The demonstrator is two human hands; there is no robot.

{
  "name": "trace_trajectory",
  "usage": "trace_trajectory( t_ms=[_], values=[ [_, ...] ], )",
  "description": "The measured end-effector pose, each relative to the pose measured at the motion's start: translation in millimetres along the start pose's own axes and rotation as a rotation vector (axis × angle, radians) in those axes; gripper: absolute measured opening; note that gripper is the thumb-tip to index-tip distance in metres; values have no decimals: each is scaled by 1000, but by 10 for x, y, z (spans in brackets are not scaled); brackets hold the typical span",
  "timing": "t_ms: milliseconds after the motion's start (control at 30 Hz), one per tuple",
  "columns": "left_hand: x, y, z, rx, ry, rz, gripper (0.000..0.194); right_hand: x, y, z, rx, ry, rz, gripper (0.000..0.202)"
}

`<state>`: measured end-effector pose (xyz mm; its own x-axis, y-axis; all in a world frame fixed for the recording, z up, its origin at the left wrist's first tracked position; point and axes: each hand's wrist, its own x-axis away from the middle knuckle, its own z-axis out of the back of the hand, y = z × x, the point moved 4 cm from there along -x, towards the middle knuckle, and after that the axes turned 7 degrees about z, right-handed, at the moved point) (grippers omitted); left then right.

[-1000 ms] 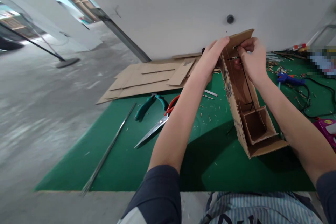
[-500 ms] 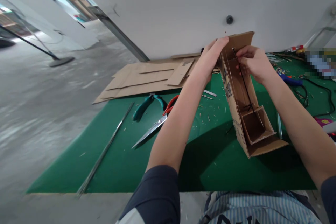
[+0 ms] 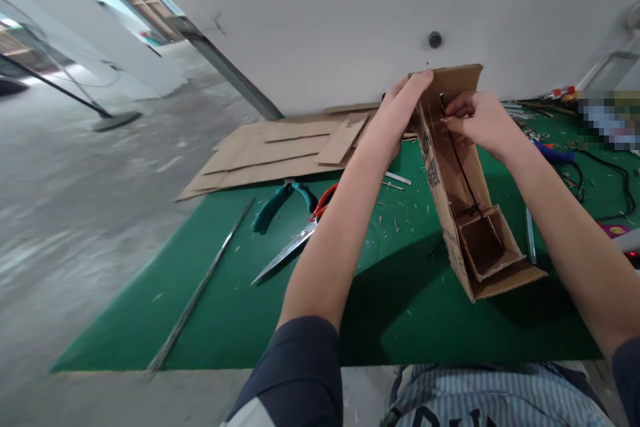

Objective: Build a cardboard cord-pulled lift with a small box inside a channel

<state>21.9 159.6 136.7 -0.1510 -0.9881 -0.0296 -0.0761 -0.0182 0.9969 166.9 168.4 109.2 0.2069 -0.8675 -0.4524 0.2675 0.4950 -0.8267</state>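
A long, open-fronted cardboard box (image 3: pixel 445 200) is held up tilted above the green table. My left hand (image 3: pixel 407 100) is closed on its upper left edge, the thumb over the top and the other fingers hidden behind. Inside runs a black cord (image 3: pixel 464 170), from a hole near the top down to a knot by a small cardboard compartment (image 3: pixel 487 243) at the lower end. My right hand (image 3: pixel 473 117) is closed at the upper part of this cord, thumb and fingers pinched on it just below the hole.
On the green table (image 3: pixel 215 320) lie teal pliers (image 3: pixel 273 208), red-handled scissors (image 3: pixel 293 250) and a bundle of thin wires (image 3: pixel 200 290). Flat cardboard sheets (image 3: pixel 265 150) are stacked at the back. A blue tool (image 3: pixel 553 152) with a black cable lies right, among scraps.
My right hand has shifted slightly left and its pinch on the cord has changed, the thumb now nearer the cord. The box and my left hand have hardly moved.
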Motion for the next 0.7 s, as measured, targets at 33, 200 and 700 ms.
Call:
trace_trajectory(
  t_ms=[33,200,700],
  values=[
    [12,8,-2,1,-5,5,25,3,13,-7,-13,-19,-13,20],
    [71,41,-11,-19,-71,-17,26,23,31,13,-1,-52,-54,14],
    [61,60,-21,-20,-73,51,28,17,-43,-7,74,-87,30,10]
  ],
)
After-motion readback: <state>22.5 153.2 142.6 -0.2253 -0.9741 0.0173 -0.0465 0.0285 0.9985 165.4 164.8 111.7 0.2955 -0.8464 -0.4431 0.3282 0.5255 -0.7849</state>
